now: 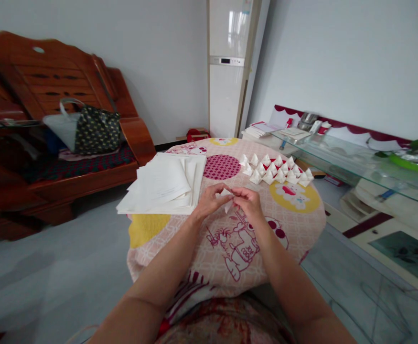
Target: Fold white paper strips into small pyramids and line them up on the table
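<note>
A small piece of folded white paper (226, 203) is pinched between both hands above the front middle of the table. My left hand (211, 200) grips it from the left, thumb and fingers bent round its upper edge. On the other side my right hand (247, 199) pinches it with thumb and fingertips. The fingers cover part of the paper, so its full shape is hidden. To the left lies a stack of white paper sheets (162, 184), loosely fanned. Several pointed folded paper pieces (280, 169) stand in rows at the back right.
A patterned cloth (180, 258) covers the round table. At the right stands a glass-topped cabinet (341, 162) with papers, cups and a green bowl (412, 162). A wooden sofa (61, 86) with bags (97, 129) is at the left; a tall white air conditioner (226, 91) stands behind.
</note>
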`<act>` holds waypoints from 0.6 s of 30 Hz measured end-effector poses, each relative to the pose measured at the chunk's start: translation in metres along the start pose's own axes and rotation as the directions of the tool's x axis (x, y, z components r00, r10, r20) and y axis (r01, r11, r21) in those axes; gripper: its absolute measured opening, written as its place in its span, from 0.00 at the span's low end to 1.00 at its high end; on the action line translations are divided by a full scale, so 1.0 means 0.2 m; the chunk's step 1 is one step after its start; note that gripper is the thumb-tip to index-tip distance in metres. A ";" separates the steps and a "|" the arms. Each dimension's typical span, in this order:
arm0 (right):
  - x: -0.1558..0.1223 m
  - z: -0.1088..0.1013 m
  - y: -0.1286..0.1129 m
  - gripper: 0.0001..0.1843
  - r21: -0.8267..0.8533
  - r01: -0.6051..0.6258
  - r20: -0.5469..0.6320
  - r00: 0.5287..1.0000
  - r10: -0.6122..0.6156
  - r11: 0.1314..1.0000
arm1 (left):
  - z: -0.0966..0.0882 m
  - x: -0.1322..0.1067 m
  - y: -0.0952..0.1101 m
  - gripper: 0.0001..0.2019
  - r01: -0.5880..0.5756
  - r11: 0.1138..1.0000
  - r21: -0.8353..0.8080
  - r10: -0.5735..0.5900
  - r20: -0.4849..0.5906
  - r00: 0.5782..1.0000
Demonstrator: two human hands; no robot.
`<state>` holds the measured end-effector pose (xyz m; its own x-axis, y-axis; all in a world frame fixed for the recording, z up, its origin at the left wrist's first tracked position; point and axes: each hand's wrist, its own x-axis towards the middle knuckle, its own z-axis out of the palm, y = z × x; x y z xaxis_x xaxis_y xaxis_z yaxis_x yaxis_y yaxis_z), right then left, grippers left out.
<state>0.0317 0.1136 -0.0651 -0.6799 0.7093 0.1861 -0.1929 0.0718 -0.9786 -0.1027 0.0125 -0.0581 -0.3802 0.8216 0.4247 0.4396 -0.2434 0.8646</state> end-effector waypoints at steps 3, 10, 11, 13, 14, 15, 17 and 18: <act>0.00 -0.02 -0.01 0.12 0.097 -0.070 -0.024 0.997 0.072 0.993 | -0.01 0.00 0.01 0.13 0.069 0.979 -0.192 -0.057 0.069 0.996; 0.00 -0.04 -0.03 0.13 0.078 -0.109 0.014 0.994 0.108 0.991 | -0.01 0.00 -0.01 0.16 0.119 0.946 -0.302 -0.089 0.109 0.990; 0.00 -0.05 -0.03 0.14 0.054 -0.096 0.019 0.995 0.095 0.994 | 0.00 0.01 -0.02 0.17 0.115 0.947 -0.300 -0.084 0.113 0.990; 0.00 -0.05 -0.03 0.13 0.023 -0.072 0.014 0.997 0.072 0.997 | 0.00 0.01 -0.02 0.17 0.105 0.949 -0.296 -0.073 0.118 0.990; 0.00 -0.05 -0.03 0.11 0.017 -0.063 0.011 0.998 0.063 0.998 | 0.00 0.01 -0.02 0.17 0.104 0.950 -0.295 -0.071 0.120 0.990; 0.00 -0.06 -0.03 0.10 0.019 -0.058 0.010 0.998 0.058 0.998 | 0.00 0.01 -0.01 0.17 0.106 0.949 -0.298 -0.072 0.123 0.990; 0.00 -0.07 -0.03 0.10 0.045 -0.071 0.025 0.997 0.070 0.996 | 0.01 0.01 -0.01 0.18 0.124 0.934 -0.336 -0.082 0.137 0.987; 0.00 -0.07 -0.03 0.10 0.068 -0.088 0.040 0.996 0.086 0.994 | 0.01 0.01 0.00 0.19 0.138 0.918 -0.371 -0.089 0.147 0.985</act>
<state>0.0430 0.1225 -0.0611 -0.7214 0.6845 0.1047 -0.1801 -0.0394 -0.9829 -0.1020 0.0152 -0.0587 -0.2945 0.9067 0.3018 0.0491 -0.3011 0.9523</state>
